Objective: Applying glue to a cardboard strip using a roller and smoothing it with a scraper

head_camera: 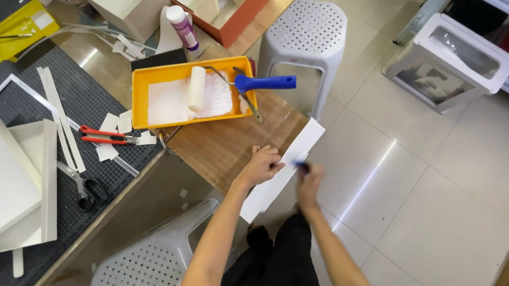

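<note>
Just below frame centre, the white strip (282,170) runs lower-left to upper-right off the table edge; the left hand (260,165) presses flat on it, while the right hand (308,181) grips a small blue tool (300,166).

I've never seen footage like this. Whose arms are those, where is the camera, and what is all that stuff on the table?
There is no machine here: a person wears a camera on the head, looking down at their own arms. The left hand presses a long white strip against the brown board. The right hand has its grip on a small blue tool, blurred. Beyond lie a yellow tray with a paint roller, a glue bottle, red cutters and scissors.
</note>
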